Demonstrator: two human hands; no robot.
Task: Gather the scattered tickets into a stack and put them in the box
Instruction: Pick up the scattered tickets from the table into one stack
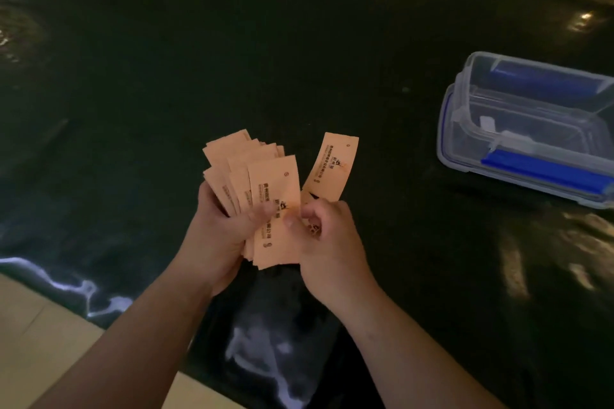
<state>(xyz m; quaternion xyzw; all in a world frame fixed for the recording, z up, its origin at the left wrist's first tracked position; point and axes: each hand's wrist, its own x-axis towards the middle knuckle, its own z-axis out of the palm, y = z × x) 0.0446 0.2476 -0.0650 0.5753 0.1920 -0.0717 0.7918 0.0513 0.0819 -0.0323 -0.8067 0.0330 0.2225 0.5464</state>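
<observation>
My left hand (222, 236) grips a fanned bunch of pale orange tickets (255, 176) with black print, thumb pressed on the front one. My right hand (327, 242) pinches a single ticket (334, 166) that stands tilted to the right of the bunch, its lower end hidden in my fingers. Both hands hover above the dark table (232, 60), near its front edge. The clear plastic box (531, 129) with blue clips sits open at the right, apart from my hands.
The table is covered with a glossy dark sheet that wrinkles and reflects light. The box rests on its clear lid (448, 149). Pale floor (40, 335) shows past the table's front left edge. Dark objects stand at the far right corner.
</observation>
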